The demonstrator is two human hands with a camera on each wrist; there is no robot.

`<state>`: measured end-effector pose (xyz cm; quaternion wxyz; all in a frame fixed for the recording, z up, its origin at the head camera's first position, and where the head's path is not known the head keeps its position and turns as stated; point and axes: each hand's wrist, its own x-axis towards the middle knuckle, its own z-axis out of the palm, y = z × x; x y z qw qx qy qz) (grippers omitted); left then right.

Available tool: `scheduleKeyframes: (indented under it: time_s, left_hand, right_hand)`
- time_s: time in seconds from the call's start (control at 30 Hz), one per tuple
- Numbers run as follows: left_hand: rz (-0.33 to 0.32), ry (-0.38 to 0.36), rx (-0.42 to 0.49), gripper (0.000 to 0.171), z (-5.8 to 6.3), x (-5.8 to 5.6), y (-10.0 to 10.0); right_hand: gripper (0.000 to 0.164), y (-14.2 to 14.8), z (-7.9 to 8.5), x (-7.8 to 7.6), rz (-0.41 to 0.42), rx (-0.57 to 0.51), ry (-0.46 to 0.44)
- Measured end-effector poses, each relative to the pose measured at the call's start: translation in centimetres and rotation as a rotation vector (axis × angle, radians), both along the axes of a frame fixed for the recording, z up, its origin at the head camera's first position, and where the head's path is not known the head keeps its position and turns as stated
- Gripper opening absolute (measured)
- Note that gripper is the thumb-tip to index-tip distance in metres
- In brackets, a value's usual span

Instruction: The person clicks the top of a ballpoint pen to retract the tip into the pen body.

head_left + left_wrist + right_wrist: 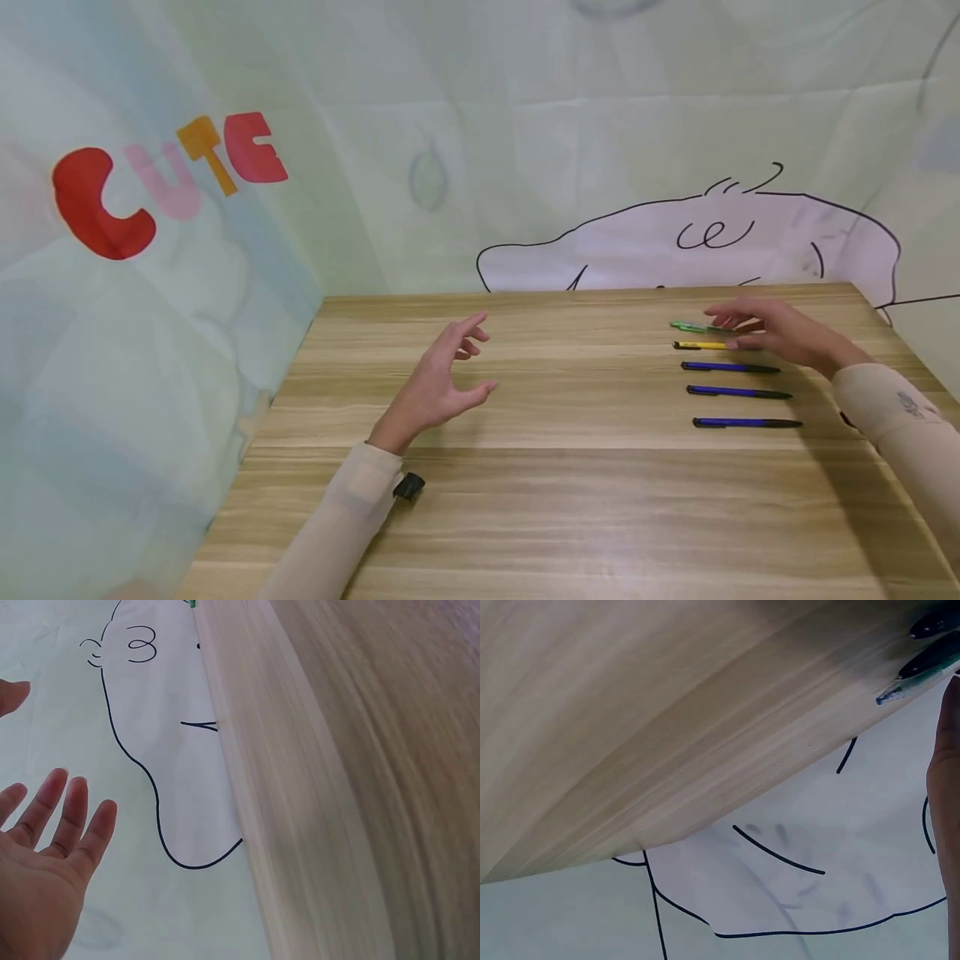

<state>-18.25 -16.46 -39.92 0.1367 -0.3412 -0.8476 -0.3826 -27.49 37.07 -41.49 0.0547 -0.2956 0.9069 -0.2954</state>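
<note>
Pens (742, 423) lie parallel, right of centre on the table (570, 517), perhaps spaced for easy grasping. My right hand (783, 333) bends over the green (692, 327) and yellow (699, 345) ones; whether it grips either, I can't tell. My left hand (435, 383), spread wide, holds nothing.

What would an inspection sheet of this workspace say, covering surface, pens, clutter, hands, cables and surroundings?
Surface: wood-grain table, pens along its right side.
Job's things: green pen farthest back, then yellow pen, then three blue pens, roughly parallel.
Clutter: nothing seen.
Left hand: thumb and fingers spread, holding nothing.
Right hand: over the green and yellow pens; whether it grips either is unclear.
Cables: nothing seen.
Surroundings: pale backdrop with CUTE lettering and a black-line cartoon.
</note>
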Motion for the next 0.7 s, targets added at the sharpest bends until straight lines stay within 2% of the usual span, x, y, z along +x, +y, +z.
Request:
scheduleKeyframes:
  time_s: [0.1, 0.17, 0.47, 0.7]
  left_hand:
    - [0.000, 0.001, -0.002, 0.093, 0.0, 0.0, 0.0]
    - [0.001, 0.000, -0.001, 0.093, 0.0, 0.0, 0.0]
    - [0.004, -0.008, -0.009, 0.092, 0.1, 0.0, 0.0]
    - [0.004, -0.002, -0.007, 0.091, 0.0, -0.1, 0.1]
  right_hand:
    - [0.053, 0.2, -0.2, 0.3, -0.034, 0.040, -0.048]
    - [0.051, 0.3, -0.5, 0.3, -0.038, 0.065, -0.049]
    - [0.038, 0.1, -1.4, -0.2, -0.034, 0.098, 0.017]
    - [0.023, -1.0, -1.1, -0.3, -0.050, 0.224, 0.076]
